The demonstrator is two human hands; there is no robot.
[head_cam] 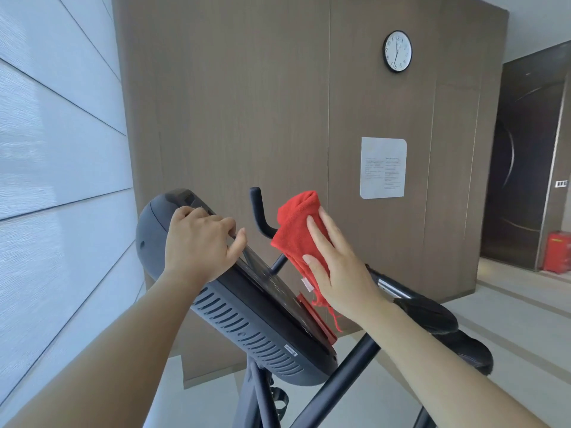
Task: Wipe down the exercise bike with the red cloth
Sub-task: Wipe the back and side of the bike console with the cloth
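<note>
The exercise bike's dark grey console (247, 322) fills the middle of the view, tilted, with its black screen facing right. My left hand (200, 242) grips the console's upper edge. My right hand (336, 267) holds the red cloth (296, 230) bunched against its palm, just right of the screen. The cloth hangs beside the screen; I cannot tell whether it touches. A dark curved handlebar (259, 211) rises behind the console, and the padded right grip (432, 316) runs below my right forearm.
The bike's black frame tubes (340, 378) slope down to a pale floor. A brown panelled wall (247, 118) stands close behind, with a clock (397, 50) and a paper notice (383, 168). White window blinds (55, 149) lie left. A red box (557, 251) sits on the floor at far right.
</note>
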